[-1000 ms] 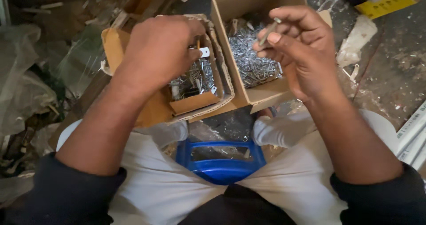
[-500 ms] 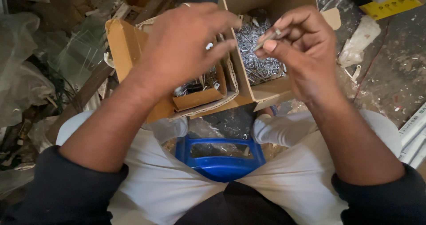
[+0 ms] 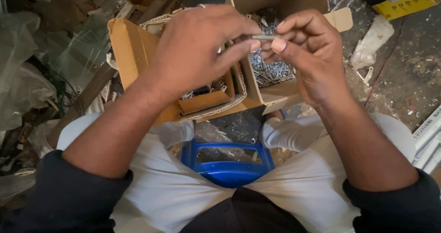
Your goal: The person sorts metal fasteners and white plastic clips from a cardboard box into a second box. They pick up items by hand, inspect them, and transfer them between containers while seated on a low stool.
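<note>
Both hands meet over the cardboard boxes [image 3: 133, 49]. The left hand [image 3: 197, 49] and right hand [image 3: 308, 49] pinch one small metal pin [image 3: 264, 37].

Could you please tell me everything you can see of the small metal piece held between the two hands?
The small metal piece is a short, slim, grey rod, probably a fastener; its ends are hidden. It lies roughly level, pinched between fingertips of the left hand and the right hand, in the air above the open cardboard box of silvery screws.

Both forearms rise from the lower corners and meet at upper centre, where the left hand [image 3: 197, 49] and right hand [image 3: 305, 54] touch fingertips, fingers pinched together.
</note>
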`<control>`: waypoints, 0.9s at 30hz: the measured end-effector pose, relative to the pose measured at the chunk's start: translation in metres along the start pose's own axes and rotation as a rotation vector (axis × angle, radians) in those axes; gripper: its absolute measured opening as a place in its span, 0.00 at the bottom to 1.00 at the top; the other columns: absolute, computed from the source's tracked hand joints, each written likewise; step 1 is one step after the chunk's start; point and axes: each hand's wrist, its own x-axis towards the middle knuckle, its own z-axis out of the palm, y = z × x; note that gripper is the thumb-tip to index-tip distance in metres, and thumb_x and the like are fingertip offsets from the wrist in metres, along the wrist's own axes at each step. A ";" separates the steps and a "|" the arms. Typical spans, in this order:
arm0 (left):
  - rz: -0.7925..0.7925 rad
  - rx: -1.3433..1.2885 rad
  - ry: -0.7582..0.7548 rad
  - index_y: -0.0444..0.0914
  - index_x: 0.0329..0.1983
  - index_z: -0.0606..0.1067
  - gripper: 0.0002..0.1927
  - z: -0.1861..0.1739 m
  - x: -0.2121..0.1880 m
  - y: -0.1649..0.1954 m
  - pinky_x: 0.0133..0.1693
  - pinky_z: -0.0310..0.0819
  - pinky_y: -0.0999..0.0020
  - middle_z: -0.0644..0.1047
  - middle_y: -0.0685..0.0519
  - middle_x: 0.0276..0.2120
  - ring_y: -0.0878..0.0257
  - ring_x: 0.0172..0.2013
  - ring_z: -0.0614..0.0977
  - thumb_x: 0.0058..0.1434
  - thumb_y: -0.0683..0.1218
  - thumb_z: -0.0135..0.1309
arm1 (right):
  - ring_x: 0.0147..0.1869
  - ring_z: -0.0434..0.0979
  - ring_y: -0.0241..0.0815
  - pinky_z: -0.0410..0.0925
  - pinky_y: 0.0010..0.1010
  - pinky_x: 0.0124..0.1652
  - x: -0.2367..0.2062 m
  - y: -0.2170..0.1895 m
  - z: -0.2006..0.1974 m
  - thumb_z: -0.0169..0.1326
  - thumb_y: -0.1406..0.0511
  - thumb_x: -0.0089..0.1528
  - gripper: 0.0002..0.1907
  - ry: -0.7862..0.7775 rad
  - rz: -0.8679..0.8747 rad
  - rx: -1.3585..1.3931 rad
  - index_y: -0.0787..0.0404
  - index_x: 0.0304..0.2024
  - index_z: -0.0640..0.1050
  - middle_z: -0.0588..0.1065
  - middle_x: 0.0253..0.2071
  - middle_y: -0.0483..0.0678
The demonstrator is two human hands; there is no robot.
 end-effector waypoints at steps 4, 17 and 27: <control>0.027 0.196 -0.009 0.41 0.46 0.81 0.09 -0.005 -0.003 -0.006 0.39 0.75 0.54 0.79 0.51 0.36 0.50 0.39 0.83 0.70 0.51 0.62 | 0.51 0.83 0.41 0.77 0.32 0.50 0.000 -0.001 -0.001 0.57 0.71 0.73 0.10 0.130 0.065 -0.075 0.63 0.55 0.72 0.79 0.49 0.52; -0.140 0.583 -0.208 0.42 0.35 0.82 0.05 0.011 -0.017 -0.032 0.35 0.78 0.52 0.81 0.48 0.33 0.49 0.35 0.84 0.58 0.45 0.59 | 0.49 0.82 0.40 0.76 0.32 0.49 -0.002 0.000 -0.005 0.55 0.71 0.75 0.08 0.130 0.068 -0.035 0.63 0.56 0.73 0.79 0.47 0.53; -0.148 0.521 -0.193 0.41 0.38 0.82 0.08 0.012 -0.018 -0.026 0.35 0.77 0.50 0.81 0.47 0.35 0.48 0.35 0.84 0.57 0.47 0.61 | 0.47 0.83 0.40 0.77 0.30 0.47 0.002 -0.001 -0.021 0.57 0.72 0.75 0.07 0.238 0.030 -0.117 0.62 0.54 0.75 0.80 0.48 0.52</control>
